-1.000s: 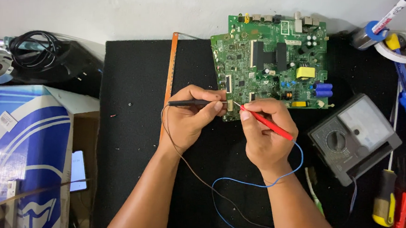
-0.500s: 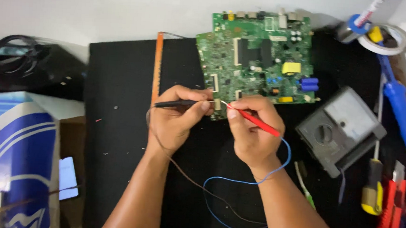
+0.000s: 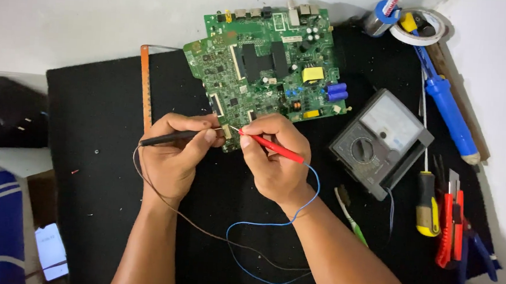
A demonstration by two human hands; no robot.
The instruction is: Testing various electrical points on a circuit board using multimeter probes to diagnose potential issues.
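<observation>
Both hands sit a bit lower and more to the middle than a moment ago, but they hold the same pose. Left hand [image 3: 179,149] pinches the black probe [image 3: 168,137], lying flat, tip pointing right. Right hand [image 3: 275,155] pinches the red probe [image 3: 270,148], tip pointing left. Both tips meet just past the fingertips, at the near edge of the green circuit board [image 3: 263,66]. Neither hand is nearer.

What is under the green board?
A black mat lies under the green board. Both hands cover its bottom corner, so that part is hidden.
</observation>
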